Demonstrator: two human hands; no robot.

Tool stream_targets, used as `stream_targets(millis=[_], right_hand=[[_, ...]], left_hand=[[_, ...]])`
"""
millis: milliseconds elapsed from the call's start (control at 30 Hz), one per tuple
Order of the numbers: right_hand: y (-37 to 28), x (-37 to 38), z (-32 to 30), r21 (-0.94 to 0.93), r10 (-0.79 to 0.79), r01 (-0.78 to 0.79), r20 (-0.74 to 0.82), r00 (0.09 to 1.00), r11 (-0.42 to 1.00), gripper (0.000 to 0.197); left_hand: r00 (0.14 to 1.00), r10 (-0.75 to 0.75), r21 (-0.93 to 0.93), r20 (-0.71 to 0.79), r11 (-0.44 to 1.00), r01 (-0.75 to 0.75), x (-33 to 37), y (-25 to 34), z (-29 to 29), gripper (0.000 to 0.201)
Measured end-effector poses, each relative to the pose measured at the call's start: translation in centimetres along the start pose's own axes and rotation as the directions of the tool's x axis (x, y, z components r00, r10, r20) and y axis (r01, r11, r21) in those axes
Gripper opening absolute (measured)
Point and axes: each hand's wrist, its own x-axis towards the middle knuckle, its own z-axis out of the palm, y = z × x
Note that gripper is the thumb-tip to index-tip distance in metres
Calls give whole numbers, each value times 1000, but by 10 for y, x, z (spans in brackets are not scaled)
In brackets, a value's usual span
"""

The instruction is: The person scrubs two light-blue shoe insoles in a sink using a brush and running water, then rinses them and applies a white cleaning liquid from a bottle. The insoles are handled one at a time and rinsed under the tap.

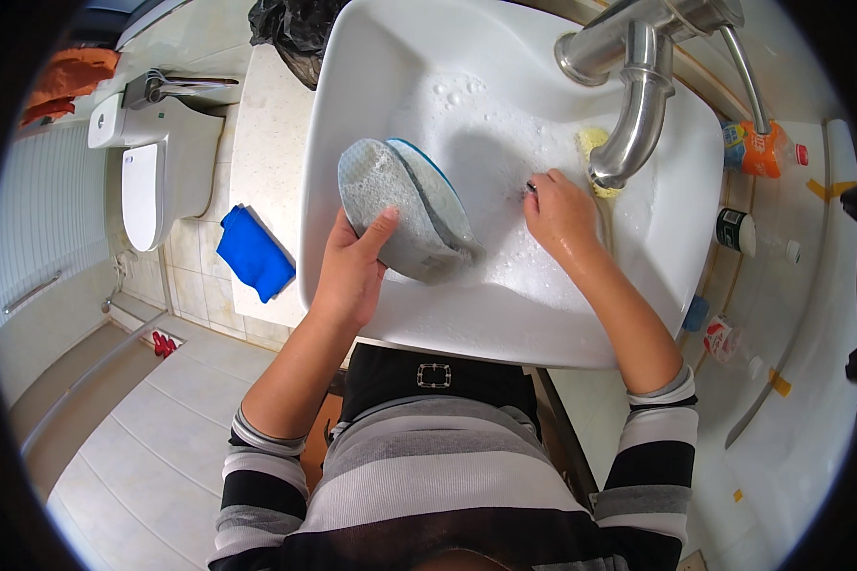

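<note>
1. A bright-blue folded cloth (257, 255) is laid on the pale speckled desk (265, 157).
2. A grey, foam-coated, slipper-like item with blue edging (381, 181) is gripped by the left hand (354, 271), tilted over the suds in the white ceramic sink (352, 90).
3. The right hand (559, 217) is curled near the suds; whether its grip is closed on the small dark object (531, 187) cannot be told.
4. Soapy washing seems underway; steady holding and scrubbing contact would be called for next.

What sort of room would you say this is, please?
Most likely a bathroom: there is a glossy white toilet, a rounded white sink and a curved silver metal tap.
</note>
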Motion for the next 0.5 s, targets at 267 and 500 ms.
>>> stream_targets(millis=[267,500], right_hand=[[2,-1,-7,148,77,-80,25,997,986,17],[2,-2,-110,830,303,339,-495,814,444,32]], left_hand=[[1000,-11,2,21,1000,11,0,1,-1,43],[996,-16,70,90,997,10,-5,2,15,44]])
